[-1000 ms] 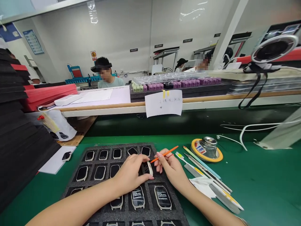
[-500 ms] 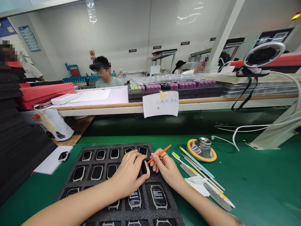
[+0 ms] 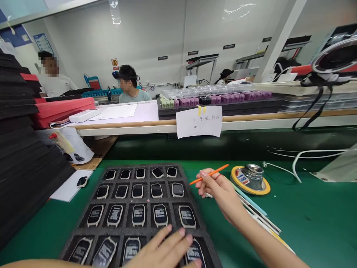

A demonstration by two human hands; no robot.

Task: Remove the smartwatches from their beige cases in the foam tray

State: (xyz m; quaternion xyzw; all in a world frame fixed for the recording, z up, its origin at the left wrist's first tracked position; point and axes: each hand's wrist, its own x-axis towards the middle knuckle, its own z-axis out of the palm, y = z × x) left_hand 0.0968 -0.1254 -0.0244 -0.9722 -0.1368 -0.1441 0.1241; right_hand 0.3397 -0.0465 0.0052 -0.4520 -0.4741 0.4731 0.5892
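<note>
My right hand (image 3: pixel 213 186) pinches a thin orange stick (image 3: pixel 221 168) with a pointed tip, held just off the right edge of the foam tray. My left hand (image 3: pixel 167 249) is spread with fingers apart over the front row of the dark foam tray (image 3: pixel 173 232). Watch bodies without straps sit in the tray's cells. A watch in the second row (image 3: pixel 177 190) has a grey screen, while another in the third row (image 3: pixel 187 216) shows lines of white text. My left hand partly hides the front-row watches.
Right of the tray stand a metal jar with a yellow-rimmed base (image 3: pixel 251 178) and several tools (image 3: pixel 259 212), partly behind my right arm. Another watch (image 3: pixel 82 181) lies on white paper at left. Black foam stacks (image 3: pixel 19 149) rise there; a shelf (image 3: pixel 134 130) spans the back.
My left hand has let go of a watch in the second row and moved toward the front of the tray. My right hand has drawn the orange stick away to the right.
</note>
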